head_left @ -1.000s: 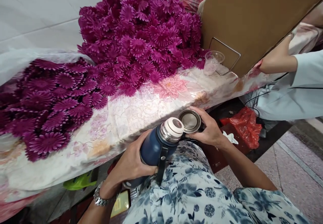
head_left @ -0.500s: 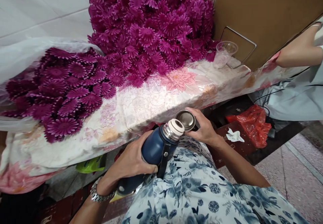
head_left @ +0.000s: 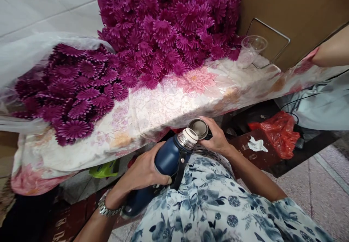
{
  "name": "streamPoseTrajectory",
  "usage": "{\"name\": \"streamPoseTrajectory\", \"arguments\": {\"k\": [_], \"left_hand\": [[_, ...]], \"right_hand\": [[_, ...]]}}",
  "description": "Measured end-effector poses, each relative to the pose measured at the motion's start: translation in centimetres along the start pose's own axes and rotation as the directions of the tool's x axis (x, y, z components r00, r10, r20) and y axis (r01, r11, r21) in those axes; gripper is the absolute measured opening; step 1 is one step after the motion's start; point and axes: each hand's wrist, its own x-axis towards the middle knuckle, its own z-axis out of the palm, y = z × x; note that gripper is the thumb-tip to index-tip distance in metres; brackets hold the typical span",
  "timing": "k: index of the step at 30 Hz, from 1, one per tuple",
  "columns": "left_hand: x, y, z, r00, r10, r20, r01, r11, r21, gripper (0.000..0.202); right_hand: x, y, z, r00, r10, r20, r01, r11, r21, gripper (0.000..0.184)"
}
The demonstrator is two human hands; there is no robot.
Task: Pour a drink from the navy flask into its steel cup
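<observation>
My left hand (head_left: 147, 167) is wrapped round a dark blue thermos flask (head_left: 167, 157) with a black carrying strap. The flask is tilted, its steel neck and pale stopper (head_left: 189, 134) pointing up and to the right. In my right hand (head_left: 216, 136) is a round metal cup lid (head_left: 199, 128), its hollow side facing up. The lid is right beside the flask's mouth; whether they touch I cannot tell. Both hands are over my lap, in front of the table edge. My left palm and the far fingers are hidden behind the flask.
Purple artificial flowers (head_left: 169, 35) are heaped on the flowered tablecloth (head_left: 163, 111), some in a clear plastic bag (head_left: 32, 53). Near the cardboard box (head_left: 300, 9) stand a plastic cup (head_left: 252, 49) and a wire frame. A red bag (head_left: 285, 133) and a tissue (head_left: 257, 144) lie lower right. Another person's arm (head_left: 332, 49) is at right.
The table and flowers have shifted slightly up and right in view as the camera turned. Flask and lid keep nearly the same places, with the flask tilted slightly more.
</observation>
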Motion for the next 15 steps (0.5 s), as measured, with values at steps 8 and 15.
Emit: {"name": "streamPoseTrajectory", "arguments": {"k": [8,15], "left_hand": [[0.0,-0.2,-0.1,0.993,-0.092,0.071,0.096,0.994,-0.059,0.083],[-0.2,-0.2,0.2,0.99,-0.133,0.052,0.134,0.991,-0.017,0.083]], "right_hand": [[-0.2,0.6,1.1,0.999,-0.047,0.002,0.047,0.998,-0.031,0.071],[-0.7,0.9,2.1,1.0,-0.017,0.019,0.017,1.0,0.001,0.071]]}}
